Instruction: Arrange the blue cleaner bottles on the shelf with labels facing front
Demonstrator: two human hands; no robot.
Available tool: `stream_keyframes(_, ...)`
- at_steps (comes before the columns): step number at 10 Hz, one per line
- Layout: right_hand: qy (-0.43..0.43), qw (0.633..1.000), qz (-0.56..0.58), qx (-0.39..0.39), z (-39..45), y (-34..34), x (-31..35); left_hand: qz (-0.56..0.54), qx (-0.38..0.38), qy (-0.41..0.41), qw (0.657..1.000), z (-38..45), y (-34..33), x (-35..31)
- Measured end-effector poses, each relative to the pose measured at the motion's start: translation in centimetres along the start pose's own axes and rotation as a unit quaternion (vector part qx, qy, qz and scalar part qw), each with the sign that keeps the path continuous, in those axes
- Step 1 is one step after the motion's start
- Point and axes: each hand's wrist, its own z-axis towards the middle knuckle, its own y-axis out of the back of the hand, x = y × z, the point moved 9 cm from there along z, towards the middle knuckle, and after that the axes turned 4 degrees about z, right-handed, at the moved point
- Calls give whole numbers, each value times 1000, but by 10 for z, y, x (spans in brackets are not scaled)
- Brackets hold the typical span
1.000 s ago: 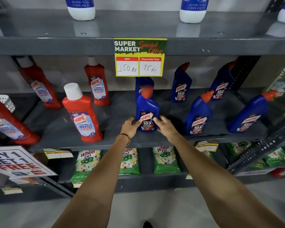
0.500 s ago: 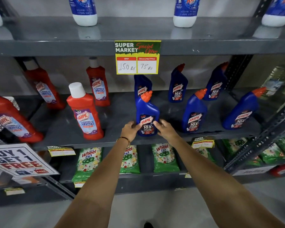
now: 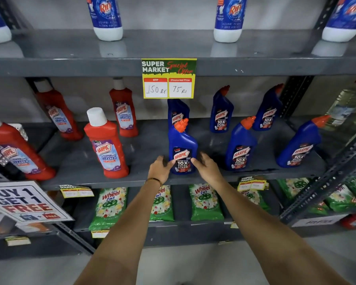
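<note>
Both hands at shelf [image 3: 132, 182] front edge. Left hand [image 3: 159, 168] and right hand [image 3: 207, 168] spread loose, fingers [image 3: 169, 162] just brushing sides of front blue bottle [image 3: 182, 150], not clamped. Bottle upright between fingers, label forward. Risk: nudge twists label off-front. Beyond fingertips, rear blue bottle [image 3: 177, 114] close behind; hard push likely knocks it over.

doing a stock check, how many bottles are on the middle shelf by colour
Blue bottles: 6, three in front and three behind.
Red bottles: 4.
Total: 10
</note>
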Motion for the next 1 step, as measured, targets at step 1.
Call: stream_keyframes(1,79,977,-185,-67,-12,13,19,107,-85,-36,990,-11,17,-9)
